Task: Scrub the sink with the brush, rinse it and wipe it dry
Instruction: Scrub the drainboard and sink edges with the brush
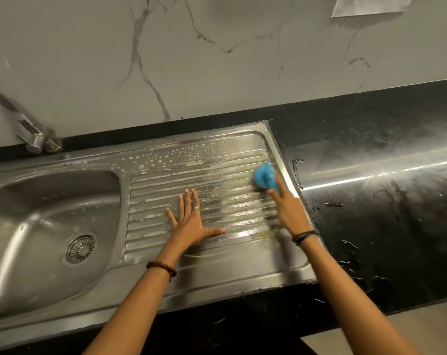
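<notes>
Gripping the blue brush (pixel 264 175), the right hand (pixel 289 208) presses it on the soapy drainboard (pixel 217 175).

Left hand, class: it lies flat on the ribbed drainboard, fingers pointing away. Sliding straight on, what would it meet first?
The left hand would probably cross soapy ridges and first meet the drainboard's raised back rim, then the wall; nothing else shows in its line.

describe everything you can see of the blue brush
The blue brush looks like plastic, with a rounded head; its bristles are hidden and it is motion-blurred. It sits on the far right of the soapy ribbed drainboard, near the rim. The right hand grips its handle, index finger lying along it.
</notes>
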